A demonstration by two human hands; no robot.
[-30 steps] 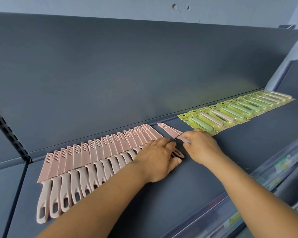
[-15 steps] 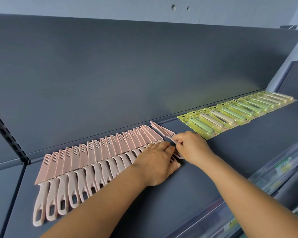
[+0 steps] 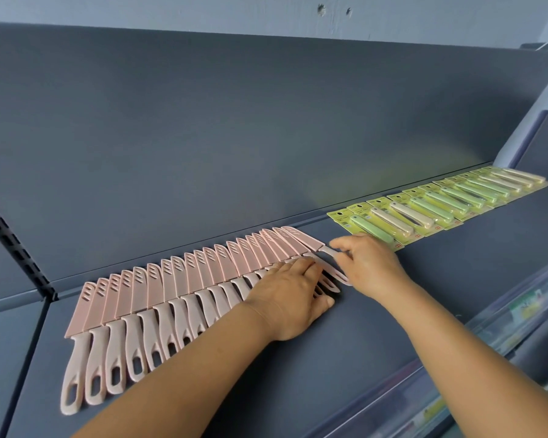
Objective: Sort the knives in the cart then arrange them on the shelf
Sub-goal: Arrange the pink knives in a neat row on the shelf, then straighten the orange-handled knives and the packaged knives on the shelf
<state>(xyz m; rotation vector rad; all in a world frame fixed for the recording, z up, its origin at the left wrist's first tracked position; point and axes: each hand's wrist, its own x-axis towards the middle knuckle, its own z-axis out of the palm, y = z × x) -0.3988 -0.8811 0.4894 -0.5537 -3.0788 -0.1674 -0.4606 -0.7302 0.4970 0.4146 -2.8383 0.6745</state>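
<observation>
The right hand [image 3: 369, 267] pinched the handle of the last pink knife [image 3: 317, 252] between thumb and curled fingers, at the right end of the pink row. That knife lay on the shelf [image 3: 393, 327], its sheathed blade pointing up and left toward the back panel [image 3: 234, 121], just beside its neighbour. The left hand [image 3: 293, 300] lay flat, fingers straight and together, pressing down on the handles of the knives next to it, its fingertips touching the handles near the pinched knife.

The pink knives [image 3: 171, 295] ran in an overlapping line from the shelf's left part to the hands, blades in slotted pink sheaths toward the back, pale handles toward the front edge. To the right, apart from the pink row, a second line of carded knives [image 3: 440, 203] in yellow-green packs lay along the back of the shelf, some green, some cream, reaching to its far right end. A clear price strip [image 3: 503, 330] edged the shelf front at the lower right.
</observation>
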